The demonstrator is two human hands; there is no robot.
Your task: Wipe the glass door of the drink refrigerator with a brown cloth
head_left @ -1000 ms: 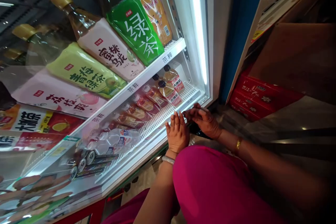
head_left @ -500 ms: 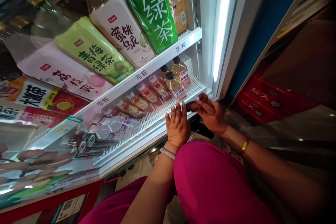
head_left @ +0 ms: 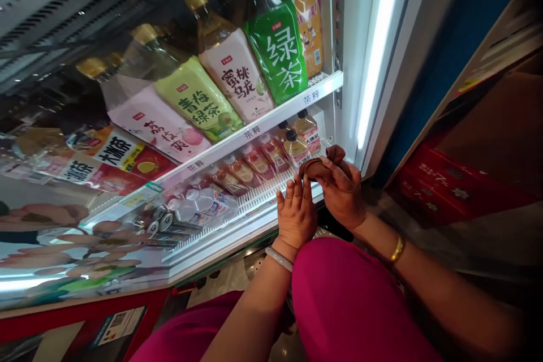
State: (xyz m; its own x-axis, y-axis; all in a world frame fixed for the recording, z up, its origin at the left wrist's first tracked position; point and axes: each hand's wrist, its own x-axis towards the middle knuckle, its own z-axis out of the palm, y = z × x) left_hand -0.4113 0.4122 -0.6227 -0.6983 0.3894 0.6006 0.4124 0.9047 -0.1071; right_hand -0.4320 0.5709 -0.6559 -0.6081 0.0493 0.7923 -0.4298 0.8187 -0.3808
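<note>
My right fingers (head_left: pixel 338 173) gripped a brown cloth (head_left: pixel 314 169) near the front right corner of the lower shelf (head_left: pixel 257 195), left fingers (head_left: pixel 297 194) outstretched, empty; looked mid-job, remainder unclear.

Matt cloth (head_left: pixel 316 169), glossy bottles (head_left: pixel 278 48) (plastic)

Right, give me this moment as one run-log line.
left hand: at cooler sill | right hand: holds brown cloth | green bottle: on shelf

Brown cloth (head_left: pixel 316 169), bunched in right grip (head_left: pixel 344 195)
</note>
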